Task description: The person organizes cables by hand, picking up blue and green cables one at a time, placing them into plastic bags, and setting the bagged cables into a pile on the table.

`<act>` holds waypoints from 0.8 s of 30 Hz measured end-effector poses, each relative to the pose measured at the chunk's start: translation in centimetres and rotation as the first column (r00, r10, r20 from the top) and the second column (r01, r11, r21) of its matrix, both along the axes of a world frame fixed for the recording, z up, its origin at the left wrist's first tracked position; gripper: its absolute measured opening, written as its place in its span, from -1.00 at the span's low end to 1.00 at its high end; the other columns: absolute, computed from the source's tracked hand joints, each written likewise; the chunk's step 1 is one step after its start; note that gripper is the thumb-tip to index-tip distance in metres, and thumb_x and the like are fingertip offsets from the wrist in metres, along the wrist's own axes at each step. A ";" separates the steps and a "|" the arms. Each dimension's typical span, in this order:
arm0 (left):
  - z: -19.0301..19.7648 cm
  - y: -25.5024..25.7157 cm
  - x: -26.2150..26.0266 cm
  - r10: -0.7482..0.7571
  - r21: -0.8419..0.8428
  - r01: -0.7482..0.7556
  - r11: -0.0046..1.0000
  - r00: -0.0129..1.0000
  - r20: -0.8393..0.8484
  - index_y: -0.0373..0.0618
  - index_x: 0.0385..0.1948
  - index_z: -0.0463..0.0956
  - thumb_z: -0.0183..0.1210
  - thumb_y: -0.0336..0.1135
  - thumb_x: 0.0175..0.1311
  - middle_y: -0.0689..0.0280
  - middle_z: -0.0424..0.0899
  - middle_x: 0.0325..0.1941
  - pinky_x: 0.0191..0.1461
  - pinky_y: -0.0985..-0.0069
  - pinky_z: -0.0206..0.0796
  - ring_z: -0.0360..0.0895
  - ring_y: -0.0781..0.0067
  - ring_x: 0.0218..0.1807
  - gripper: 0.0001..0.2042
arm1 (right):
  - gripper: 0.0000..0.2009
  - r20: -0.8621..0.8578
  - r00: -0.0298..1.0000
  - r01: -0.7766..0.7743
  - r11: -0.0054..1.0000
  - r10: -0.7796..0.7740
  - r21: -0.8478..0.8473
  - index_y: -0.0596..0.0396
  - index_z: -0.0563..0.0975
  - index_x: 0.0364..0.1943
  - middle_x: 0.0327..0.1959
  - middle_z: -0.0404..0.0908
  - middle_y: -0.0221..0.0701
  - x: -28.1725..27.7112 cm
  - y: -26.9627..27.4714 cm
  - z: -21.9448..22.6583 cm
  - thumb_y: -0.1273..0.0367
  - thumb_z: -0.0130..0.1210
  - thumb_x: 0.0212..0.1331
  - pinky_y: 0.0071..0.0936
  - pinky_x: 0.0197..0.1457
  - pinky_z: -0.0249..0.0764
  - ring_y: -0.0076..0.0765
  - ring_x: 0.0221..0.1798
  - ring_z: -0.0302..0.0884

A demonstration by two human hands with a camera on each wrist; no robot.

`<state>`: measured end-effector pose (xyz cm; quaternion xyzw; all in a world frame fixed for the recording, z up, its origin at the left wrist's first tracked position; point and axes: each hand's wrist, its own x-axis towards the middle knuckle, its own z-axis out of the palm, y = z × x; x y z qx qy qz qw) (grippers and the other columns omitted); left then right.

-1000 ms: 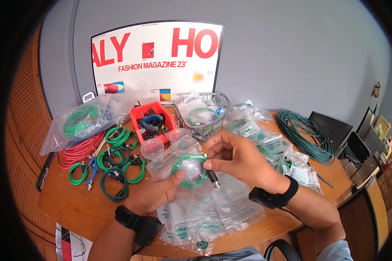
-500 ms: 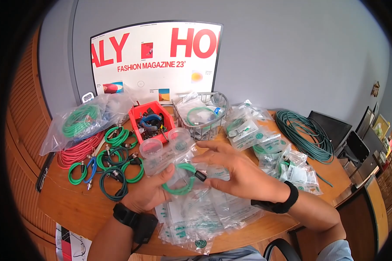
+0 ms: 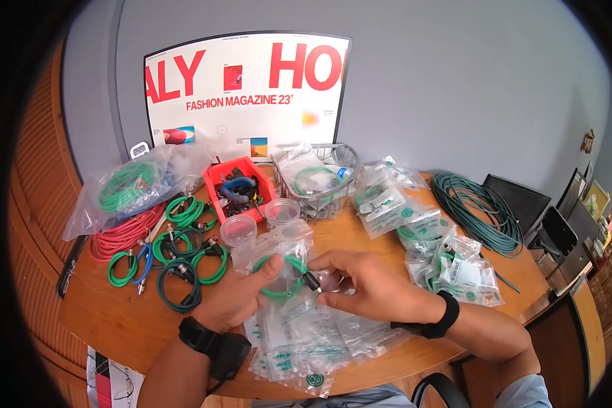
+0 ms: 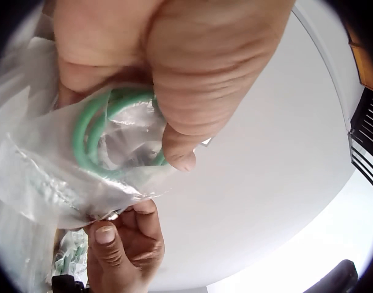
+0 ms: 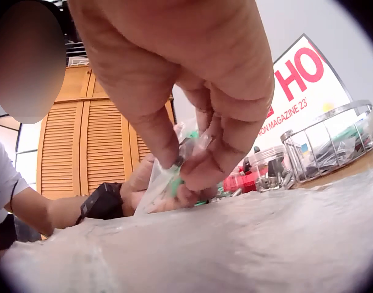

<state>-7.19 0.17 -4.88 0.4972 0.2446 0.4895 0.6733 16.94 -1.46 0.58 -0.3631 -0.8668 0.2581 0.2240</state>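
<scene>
A coil of green cable (image 3: 282,296) sits in a clear plastic bag (image 4: 36,177) between the two hands. My left hand (image 3: 232,298) holds the bag and coil, its thumb lying over the cable. The coil's black connector (image 3: 311,280) with a metal tip points toward my right hand (image 3: 377,287). Thumb and fingers of that hand pinch the plastic by the connector, as the right wrist view also shows. Under both hands lies a pile of flat clear bags (image 3: 299,353) with green print.
Coiled cables with connectors (image 3: 177,272) lie at left, near a red cable bundle (image 3: 126,234). Behind are a red bin (image 3: 211,197) of tools, two clear cups (image 3: 238,231) and a wire basket (image 3: 330,197). Bagged cables (image 3: 421,228) and a dark green coil (image 3: 476,211) occupy the right.
The coil and its connector have shifted down and turned in the left hand. The right hand came away from the connector, moved lower, and now pinches the plastic beside it.
</scene>
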 end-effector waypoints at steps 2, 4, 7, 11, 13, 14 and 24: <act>0.1 0.1 0.0 0.021 0.023 -0.020 1.000 1.000 -0.019 -0.13 0.33 0.29 0.10 -0.19 0.50 0.27 0.53 0.24 0.31 0.25 0.40 0.50 0.34 0.25 -0.55 | -0.52 -0.076 0.997 0.019 0.998 -0.024 -0.054 0.17 0.43 0.20 -0.13 0.63 -0.34 0.3 0.7 -0.8 0.43 0.33 0.22 -0.53 -0.13 0.58 -0.52 -0.20 0.63; 0.1 0.2 0.1 0.036 0.051 -0.034 0.998 0.999 -0.039 -0.13 0.32 0.30 0.12 -0.18 0.49 0.28 0.54 0.23 0.31 0.26 0.39 0.49 0.36 0.25 -0.54 | -0.58 -0.278 0.960 -0.079 0.907 -0.043 -0.413 0.16 0.44 0.18 -0.15 0.63 -0.36 0.8 1.4 -1.1 0.50 0.29 0.25 -0.58 -0.11 0.57 -0.53 -0.20 0.63; 0.3 0.3 -0.1 0.055 0.009 -0.055 0.998 0.998 0.018 -0.13 0.33 0.29 0.11 -0.15 0.49 0.29 0.53 0.24 0.32 0.26 0.38 0.48 0.37 0.25 -0.52 | -0.61 -0.293 0.956 -0.125 0.913 0.007 -0.387 0.16 0.41 0.17 -0.20 0.63 -0.36 0.9 1.1 -0.8 0.54 0.22 0.29 -0.57 -0.10 0.58 -0.50 -0.19 0.64; 0.4 0.2 0.2 0.114 -0.018 -0.113 0.993 0.992 0.057 -0.11 0.34 0.29 0.09 -0.08 0.49 0.29 0.53 0.24 0.27 0.28 0.43 0.50 0.36 0.24 -0.51 | -0.61 -0.490 0.869 -0.135 0.916 -0.074 -0.378 0.17 0.35 0.18 -0.23 0.61 -0.37 0.2 0.4 -0.7 0.56 0.19 0.31 -0.55 -0.10 0.59 -0.49 -0.18 0.66; 0.3 0.3 0.4 0.109 -0.027 -0.108 0.994 0.991 0.077 -0.12 0.33 0.30 0.08 -0.05 0.49 0.29 0.53 0.24 0.24 0.30 0.48 0.51 0.36 0.23 -0.50 | -0.59 -0.452 0.891 -0.123 0.940 -0.037 -0.318 0.16 0.30 0.20 -0.26 0.60 -0.38 0.3 0.7 -0.2 0.57 0.15 0.33 -0.53 -0.10 0.60 -0.48 -0.17 0.67; 0.3 0.4 0.2 0.084 -0.027 -0.082 0.996 0.993 0.077 -0.08 0.34 0.29 0.08 -0.06 0.49 0.28 0.52 0.25 0.27 0.24 0.44 0.50 0.32 0.25 -0.50 | -0.59 -0.453 0.891 -0.121 0.941 -0.037 -0.316 0.16 0.30 0.20 -0.26 0.60 -0.38 0.3 0.8 -0.2 0.57 0.15 0.33 -0.53 -0.10 0.60 -0.48 -0.17 0.67; 0.1 0.4 0.3 0.050 0.002 -0.051 0.999 0.992 0.116 -0.11 0.36 0.25 0.06 -0.08 0.50 0.25 0.49 0.28 0.32 0.16 0.41 0.48 0.26 0.29 -0.49 | -0.80 -0.273 0.961 -0.045 0.954 -0.039 -0.297 0.23 0.51 -0.08 -0.15 0.62 -0.36 0.7 1.1 -0.2 0.49 0.24 0.28 -0.53 -0.09 0.63 -0.47 -0.12 0.66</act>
